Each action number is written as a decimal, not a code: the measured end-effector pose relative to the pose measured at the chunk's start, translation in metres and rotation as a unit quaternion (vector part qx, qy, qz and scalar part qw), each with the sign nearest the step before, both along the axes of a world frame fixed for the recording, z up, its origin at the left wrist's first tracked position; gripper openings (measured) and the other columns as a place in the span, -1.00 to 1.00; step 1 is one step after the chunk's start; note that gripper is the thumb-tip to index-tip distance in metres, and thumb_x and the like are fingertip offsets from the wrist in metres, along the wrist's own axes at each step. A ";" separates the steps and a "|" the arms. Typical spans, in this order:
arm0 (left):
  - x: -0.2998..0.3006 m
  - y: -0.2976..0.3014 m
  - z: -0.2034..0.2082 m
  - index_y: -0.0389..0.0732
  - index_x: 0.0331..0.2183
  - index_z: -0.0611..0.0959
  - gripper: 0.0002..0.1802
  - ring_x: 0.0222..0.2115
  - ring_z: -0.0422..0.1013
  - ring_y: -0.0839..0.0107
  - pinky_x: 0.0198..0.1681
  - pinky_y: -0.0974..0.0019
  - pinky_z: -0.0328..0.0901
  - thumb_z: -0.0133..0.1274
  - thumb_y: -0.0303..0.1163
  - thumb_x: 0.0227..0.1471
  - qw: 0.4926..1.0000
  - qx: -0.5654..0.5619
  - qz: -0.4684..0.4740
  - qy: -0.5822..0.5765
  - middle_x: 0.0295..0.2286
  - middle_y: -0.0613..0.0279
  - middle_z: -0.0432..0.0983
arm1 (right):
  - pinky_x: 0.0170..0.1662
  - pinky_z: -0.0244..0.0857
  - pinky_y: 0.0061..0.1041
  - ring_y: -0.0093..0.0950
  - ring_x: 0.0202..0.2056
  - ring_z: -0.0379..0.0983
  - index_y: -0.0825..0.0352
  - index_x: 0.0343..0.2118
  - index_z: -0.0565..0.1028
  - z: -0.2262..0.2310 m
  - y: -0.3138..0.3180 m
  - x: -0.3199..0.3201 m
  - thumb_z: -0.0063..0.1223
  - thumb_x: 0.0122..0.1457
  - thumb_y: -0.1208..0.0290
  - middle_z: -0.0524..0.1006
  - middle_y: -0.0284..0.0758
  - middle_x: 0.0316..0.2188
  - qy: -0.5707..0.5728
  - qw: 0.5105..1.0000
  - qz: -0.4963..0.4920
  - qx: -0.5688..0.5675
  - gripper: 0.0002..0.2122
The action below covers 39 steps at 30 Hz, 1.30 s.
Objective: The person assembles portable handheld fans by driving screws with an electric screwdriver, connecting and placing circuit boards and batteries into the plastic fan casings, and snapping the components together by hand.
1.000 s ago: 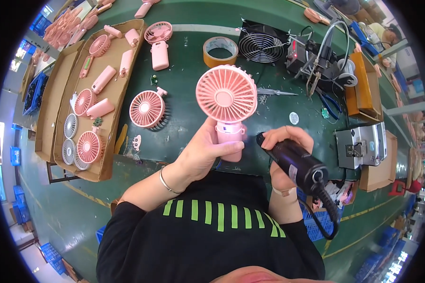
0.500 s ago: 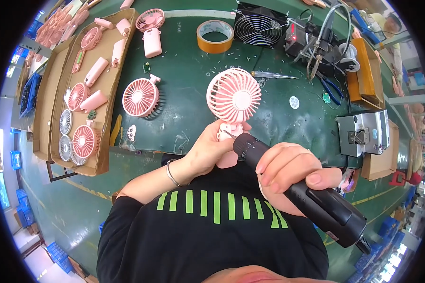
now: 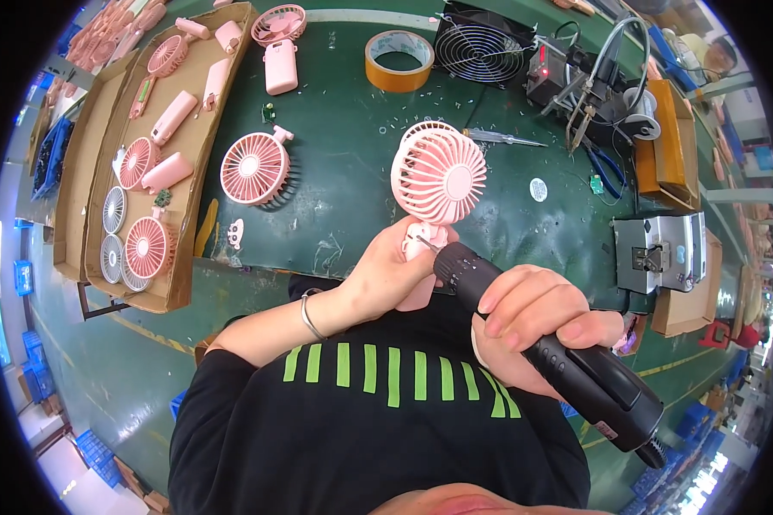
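A pink handheld fan (image 3: 442, 176) is gripped near its neck by my left hand (image 3: 392, 268), its round slatted head pointing away from me. Wrapped around a black electric screwdriver (image 3: 594, 378) is my right hand (image 3: 537, 322). The tool's tip meets the fan's neck, just below the head; the exact contact spot is too small to make out. To the left, a pink fan head (image 3: 255, 167) lies on the green table (image 3: 335, 206). A pink fan handle (image 3: 281, 67) lies farther back beside another fan head (image 3: 278, 24).
A cardboard tray (image 3: 199, 112) of pink fan parts stands left. Along the back are a tape roll (image 3: 399, 62), a black cooling fan (image 3: 483, 47) and a soldering stand (image 3: 588, 103). A screwdriver (image 3: 505, 137), blue pliers (image 3: 607, 172) and a metal device (image 3: 659, 253) lie right.
The fan, with my left hand, has shifted slightly right and its head has turned a little rightward. The electric screwdriver stays at its neck.
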<state>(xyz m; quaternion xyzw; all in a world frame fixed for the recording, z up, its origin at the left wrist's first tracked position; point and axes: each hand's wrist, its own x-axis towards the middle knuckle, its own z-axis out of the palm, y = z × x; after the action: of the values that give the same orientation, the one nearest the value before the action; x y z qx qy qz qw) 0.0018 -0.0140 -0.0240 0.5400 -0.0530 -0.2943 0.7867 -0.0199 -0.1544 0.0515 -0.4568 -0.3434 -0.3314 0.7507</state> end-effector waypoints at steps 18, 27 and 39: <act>0.000 -0.004 0.013 -0.27 -0.21 0.51 -0.75 -0.35 0.38 0.59 -0.24 0.45 0.31 0.06 -0.56 -0.01 0.990 -0.127 -0.012 0.063 -0.34 0.31 0.48 | -0.48 0.42 -0.27 -0.31 -0.61 0.44 0.31 -0.20 0.22 0.003 -0.019 -0.012 -0.03 0.22 0.34 0.47 -0.17 -0.55 0.018 0.999 -0.029 -0.032 -0.78; -0.006 -0.007 0.021 -0.28 -0.22 0.49 -0.77 -0.34 0.40 0.59 -0.22 0.45 0.31 0.06 -0.56 0.01 0.992 -0.112 0.038 0.033 -0.34 0.31 0.48 | -0.46 0.40 -0.22 -0.27 -0.59 0.44 0.33 -0.21 0.24 -0.001 -0.020 -0.015 -0.06 0.24 0.19 0.47 -0.14 -0.54 0.008 1.000 -0.020 0.021 -0.71; 0.000 0.006 0.031 -0.44 0.10 0.30 -0.38 -0.36 0.43 0.52 -0.23 0.44 0.35 0.07 -0.51 -0.02 0.968 -0.211 -0.037 0.133 -0.29 0.16 0.54 | -0.35 0.36 -0.27 -0.39 -0.58 0.36 0.38 -0.23 0.37 -0.023 -0.088 0.026 -0.40 -0.05 -0.57 0.41 -0.27 -0.63 0.057 0.951 -0.270 0.139 -0.12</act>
<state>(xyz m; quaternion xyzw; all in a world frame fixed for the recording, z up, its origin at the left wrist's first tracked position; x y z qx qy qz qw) 0.0019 -0.0077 0.0065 0.3155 -0.0290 -0.3744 0.8715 0.0060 -0.2420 0.0285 -0.4414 -0.1143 -0.5396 0.7078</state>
